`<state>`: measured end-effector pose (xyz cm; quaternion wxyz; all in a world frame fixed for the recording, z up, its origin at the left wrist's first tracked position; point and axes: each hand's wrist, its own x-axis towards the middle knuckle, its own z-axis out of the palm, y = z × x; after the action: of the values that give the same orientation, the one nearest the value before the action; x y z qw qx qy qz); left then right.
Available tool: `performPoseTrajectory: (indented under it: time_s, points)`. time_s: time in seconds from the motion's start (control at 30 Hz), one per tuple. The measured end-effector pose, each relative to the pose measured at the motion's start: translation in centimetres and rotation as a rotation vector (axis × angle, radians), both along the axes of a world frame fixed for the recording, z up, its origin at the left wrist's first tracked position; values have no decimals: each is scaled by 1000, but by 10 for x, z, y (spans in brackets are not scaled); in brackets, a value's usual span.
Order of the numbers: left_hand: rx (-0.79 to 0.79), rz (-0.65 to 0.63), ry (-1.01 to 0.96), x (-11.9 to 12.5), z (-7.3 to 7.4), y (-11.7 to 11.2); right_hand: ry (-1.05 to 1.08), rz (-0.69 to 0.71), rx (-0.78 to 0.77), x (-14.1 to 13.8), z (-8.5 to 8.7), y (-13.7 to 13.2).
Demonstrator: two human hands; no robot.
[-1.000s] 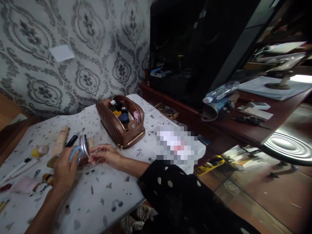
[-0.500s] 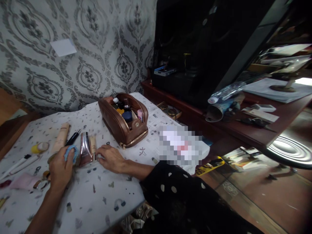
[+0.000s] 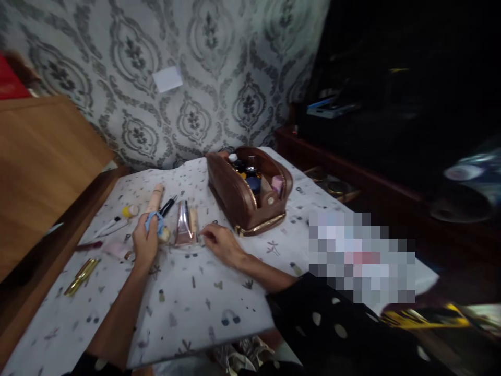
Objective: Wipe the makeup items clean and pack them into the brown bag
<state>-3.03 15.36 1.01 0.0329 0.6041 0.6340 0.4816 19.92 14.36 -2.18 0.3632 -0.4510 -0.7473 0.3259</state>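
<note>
My left hand (image 3: pixel 145 243) is closed around a crumpled light blue cloth-like piece (image 3: pixel 154 223). Just beyond it lie a beige tube (image 3: pixel 156 197) and a black pen-like stick (image 3: pixel 168 207). A shiny rose-brown squeeze tube (image 3: pixel 183 224) rests between my hands, with a slim beige tube (image 3: pixel 193 222) along its right side. My right hand (image 3: pixel 223 244) lies low on the cloth by the slim tube, fingers curled together; whatever is at their tips is hard to see. Behind it, a brown makeup bag (image 3: pixel 230 190) stands unzipped with several bottles and jars inside.
On the left of the patterned tablecloth (image 3: pixel 195 303) lie gold tubes (image 3: pixel 82 277), a pink pouch-like item (image 3: pixel 117 248) and a yellow-capped item (image 3: pixel 129 211). A wooden cabinet (image 3: pixel 50 172) borders the left side. A blurred-out item (image 3: pixel 360 256) sits at the right.
The view has swung left, so the table and bag appear further right. My left hand still grips the blue piece, and my right hand stays beside the tubes.
</note>
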Motion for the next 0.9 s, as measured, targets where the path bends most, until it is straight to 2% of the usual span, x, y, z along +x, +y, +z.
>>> performPoseTrajectory:
  time_s: [0.23,0.37,0.53,0.7,0.9]
  points:
    - [-1,15,-569,-10,-7,12,33,-8,-35,2,-3,0]
    - [20,47,-690,-11,-4,15,-16,-14,-40,1,-4,3]
    - [47,26,-661,-14,-1,14,-150,-18,-74,-7,10,12]
    - [74,-57,-460,-11,2,5,-387,-39,-69,-27,31,8]
    - [70,-104,-154,1,8,-6,-503,-69,-57,-38,32,1]
